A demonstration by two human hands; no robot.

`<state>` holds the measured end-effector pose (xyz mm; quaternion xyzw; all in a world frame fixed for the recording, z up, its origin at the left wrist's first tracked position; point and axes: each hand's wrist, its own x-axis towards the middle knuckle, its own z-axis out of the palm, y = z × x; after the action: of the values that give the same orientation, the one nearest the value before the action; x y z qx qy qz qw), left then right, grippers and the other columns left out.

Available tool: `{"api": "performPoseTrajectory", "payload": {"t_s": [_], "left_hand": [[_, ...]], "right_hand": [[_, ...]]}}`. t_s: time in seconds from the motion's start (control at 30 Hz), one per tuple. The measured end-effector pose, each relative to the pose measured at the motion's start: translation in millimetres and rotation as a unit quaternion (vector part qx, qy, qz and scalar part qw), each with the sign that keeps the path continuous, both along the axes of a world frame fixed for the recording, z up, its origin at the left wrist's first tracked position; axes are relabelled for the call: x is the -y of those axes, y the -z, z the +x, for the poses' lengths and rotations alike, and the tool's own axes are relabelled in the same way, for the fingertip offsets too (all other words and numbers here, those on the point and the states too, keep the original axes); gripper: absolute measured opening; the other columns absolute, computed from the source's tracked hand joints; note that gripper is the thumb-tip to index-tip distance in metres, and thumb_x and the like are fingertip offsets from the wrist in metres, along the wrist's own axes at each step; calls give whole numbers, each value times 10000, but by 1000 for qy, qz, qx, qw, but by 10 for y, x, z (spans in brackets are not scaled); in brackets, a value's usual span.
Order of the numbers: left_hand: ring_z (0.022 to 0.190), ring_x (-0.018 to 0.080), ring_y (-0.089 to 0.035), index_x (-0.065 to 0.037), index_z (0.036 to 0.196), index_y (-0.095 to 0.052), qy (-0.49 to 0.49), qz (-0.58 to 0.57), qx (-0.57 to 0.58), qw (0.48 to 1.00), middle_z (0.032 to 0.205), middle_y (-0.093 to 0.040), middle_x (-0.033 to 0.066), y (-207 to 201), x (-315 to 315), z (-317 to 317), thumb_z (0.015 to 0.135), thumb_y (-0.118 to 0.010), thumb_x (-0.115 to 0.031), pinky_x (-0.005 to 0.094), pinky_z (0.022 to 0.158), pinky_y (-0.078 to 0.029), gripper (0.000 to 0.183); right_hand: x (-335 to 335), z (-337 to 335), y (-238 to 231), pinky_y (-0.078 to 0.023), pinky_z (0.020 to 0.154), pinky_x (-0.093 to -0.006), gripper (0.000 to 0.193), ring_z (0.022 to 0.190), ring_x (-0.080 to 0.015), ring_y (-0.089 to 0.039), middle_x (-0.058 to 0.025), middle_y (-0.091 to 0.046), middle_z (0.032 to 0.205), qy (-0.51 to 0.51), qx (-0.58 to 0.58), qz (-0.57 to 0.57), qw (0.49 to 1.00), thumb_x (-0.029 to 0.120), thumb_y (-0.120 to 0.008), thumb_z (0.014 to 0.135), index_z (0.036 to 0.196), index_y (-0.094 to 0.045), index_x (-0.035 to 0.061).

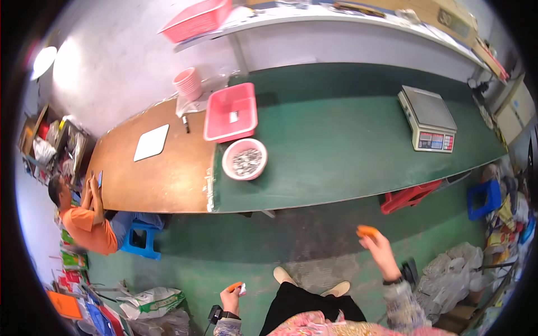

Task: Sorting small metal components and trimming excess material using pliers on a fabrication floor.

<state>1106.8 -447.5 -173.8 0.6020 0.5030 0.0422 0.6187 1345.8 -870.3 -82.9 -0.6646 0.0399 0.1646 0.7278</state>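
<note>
My left hand (230, 299) is low in the head view, fingers closed on a small white piece (242, 289). Bright orange covers or touches its fingertips; whether this is a finger cover or a held thing is unclear. Farther right, my right hand (381, 255) is raised over the floor with its fingers drawn together. A longer orange shape (367, 230) shows at those fingertips, too small to name. Both hands are apart from the table. Nearest on the table is a pink bowl (227, 168) of small metallic parts. Behind it sits a pink tray (216, 126) with a small white-and-dark item inside.
A digital scale (430, 112) stands on the green table (330, 140). On the brown section (185, 179) lie a white board (151, 142) and a marker (186, 124). A seated person in orange (92, 228) is at left. Stools (483, 200) and plastic bags (451, 274) flank the floor.
</note>
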Motion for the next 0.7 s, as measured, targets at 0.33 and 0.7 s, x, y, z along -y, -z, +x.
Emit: {"api": "performPoseTrajectory", "payload": {"t_s": [0.33,0.7], "left_hand": [[780,192,-629,88,1067,-618,-166,68,91,980,940,-628,127,-514,-891,-1251,821,-534,27,308,636,-578,266],[837,171,-625,72,1181,-573,-406,44,-11,913,974,-664,135,-404,-226,-2209,894,-611,-120,285,711,-514,348]], "right_hand": [[-3183,1806,82,-572,650,-380,716,762,-271,-649,-150,-446,1271,-104,-116,-1,988,530,-557,881,1390,-260,124],[-3361,2165,532,-586,719,-423,406,966,-273,-643,-139,-586,1165,-160,-60,100,980,128,-476,920,1308,-414,26]]}}
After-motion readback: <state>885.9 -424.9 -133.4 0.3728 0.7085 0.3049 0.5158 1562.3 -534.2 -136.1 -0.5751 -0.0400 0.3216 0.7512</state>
